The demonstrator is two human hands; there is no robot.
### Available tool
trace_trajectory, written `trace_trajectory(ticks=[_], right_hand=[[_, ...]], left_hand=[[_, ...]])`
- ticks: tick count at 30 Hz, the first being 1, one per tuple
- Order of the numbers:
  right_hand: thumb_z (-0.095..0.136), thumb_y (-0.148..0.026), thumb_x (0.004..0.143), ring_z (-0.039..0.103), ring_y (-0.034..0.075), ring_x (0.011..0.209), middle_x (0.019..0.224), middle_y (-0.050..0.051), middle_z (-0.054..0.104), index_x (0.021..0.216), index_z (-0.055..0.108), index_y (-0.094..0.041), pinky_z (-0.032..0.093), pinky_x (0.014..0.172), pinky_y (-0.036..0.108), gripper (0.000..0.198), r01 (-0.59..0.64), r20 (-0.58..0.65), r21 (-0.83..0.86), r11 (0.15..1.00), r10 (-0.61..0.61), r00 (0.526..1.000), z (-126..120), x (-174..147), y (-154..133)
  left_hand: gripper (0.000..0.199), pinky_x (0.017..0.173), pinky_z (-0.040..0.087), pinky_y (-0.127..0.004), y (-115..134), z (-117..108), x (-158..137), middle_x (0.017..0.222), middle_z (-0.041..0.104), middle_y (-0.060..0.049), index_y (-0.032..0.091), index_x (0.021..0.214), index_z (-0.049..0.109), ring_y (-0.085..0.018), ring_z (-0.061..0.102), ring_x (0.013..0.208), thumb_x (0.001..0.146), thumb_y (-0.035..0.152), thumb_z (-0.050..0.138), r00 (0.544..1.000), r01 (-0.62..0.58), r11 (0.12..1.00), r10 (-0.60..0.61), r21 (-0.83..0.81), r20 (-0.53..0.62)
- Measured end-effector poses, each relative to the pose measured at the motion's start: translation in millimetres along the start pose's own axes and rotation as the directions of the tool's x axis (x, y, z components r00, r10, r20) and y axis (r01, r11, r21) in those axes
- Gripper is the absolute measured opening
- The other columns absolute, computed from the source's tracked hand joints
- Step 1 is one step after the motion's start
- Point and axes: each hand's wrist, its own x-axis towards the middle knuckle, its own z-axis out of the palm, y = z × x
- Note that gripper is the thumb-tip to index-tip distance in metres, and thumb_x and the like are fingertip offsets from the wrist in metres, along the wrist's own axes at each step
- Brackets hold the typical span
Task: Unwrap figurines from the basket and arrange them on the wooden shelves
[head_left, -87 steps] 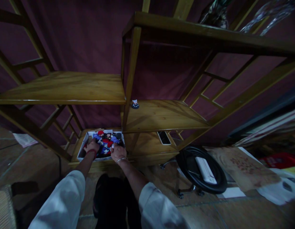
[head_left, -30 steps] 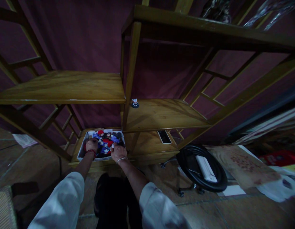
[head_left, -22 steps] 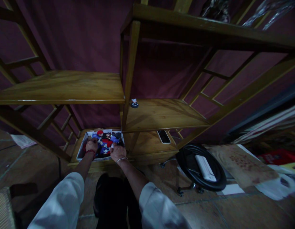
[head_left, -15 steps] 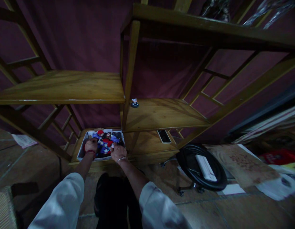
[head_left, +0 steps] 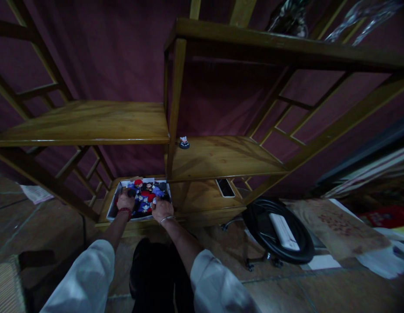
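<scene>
A shallow white box [head_left: 111, 209] stands on the low shelf at left, filled with several small red, blue, black and white figurines [head_left: 145, 197]. My left hand [head_left: 125, 201], with a red bead bracelet, is over the box's left side, its fingers closed by a small dark piece that I cannot identify. At the right side my right hand [head_left: 161, 209], wearing a silver bangle, has thumb and fingers pinched together. A small whitish bit shows at its fingertips; what it is cannot be made out. The hands partly cover the box.
One small figurine [head_left: 184, 142] stands on the middle wooden shelf [head_left: 221, 156]. Below lies a white-edged dark rectangular object [head_left: 225, 188]. A black coiled hose [head_left: 254, 221] with a white box [head_left: 284, 231] on it sits at right. A wooden post [head_left: 176, 104] divides the shelves.
My view has shifted slightly. A dark piece now shows at my left hand's fingertips, and that hand has turned a little. My right hand stays pinched in nearly the same place.
</scene>
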Motion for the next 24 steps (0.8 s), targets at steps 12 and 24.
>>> trace_trajectory(ticks=[12, 24], right_hand=[[0.039, -0.029, 0.082, 0.062, 0.02, 0.084, 0.088, 0.009, 0.067, 0.102, 0.054, -0.018, 0.043, 0.07, 0.028, 0.027, 0.0, 0.021, -0.003, 1.0, 0.0, 1.0, -3.0, -1.8, 0.7], [0.041, -0.029, 0.081, 0.062, 0.02, 0.084, 0.089, 0.01, 0.066, 0.103, 0.053, -0.018, 0.043, 0.069, 0.029, 0.027, -0.007, 0.023, 0.011, 1.0, 0.007, 1.0, -5.1, -2.7, 1.4]], left_hand=[[0.05, 0.075, 0.043, -0.024, -2.0, -2.9, 1.4, 0.099, 0.063, -0.01, 0.017, 0.115, 0.053, -0.02, 0.058, 0.091, 0.067, 0.006, 0.047, 0.996, -0.062, 0.992, 0.069, -0.105, 0.057], [0.04, 0.066, 0.043, -0.021, 8.8, 2.3, -24.7, 0.085, 0.066, -0.005, 0.018, 0.102, 0.062, -0.016, 0.061, 0.077, 0.067, 0.006, 0.046, 0.969, -0.157, 0.973, 0.185, -0.171, 0.164]])
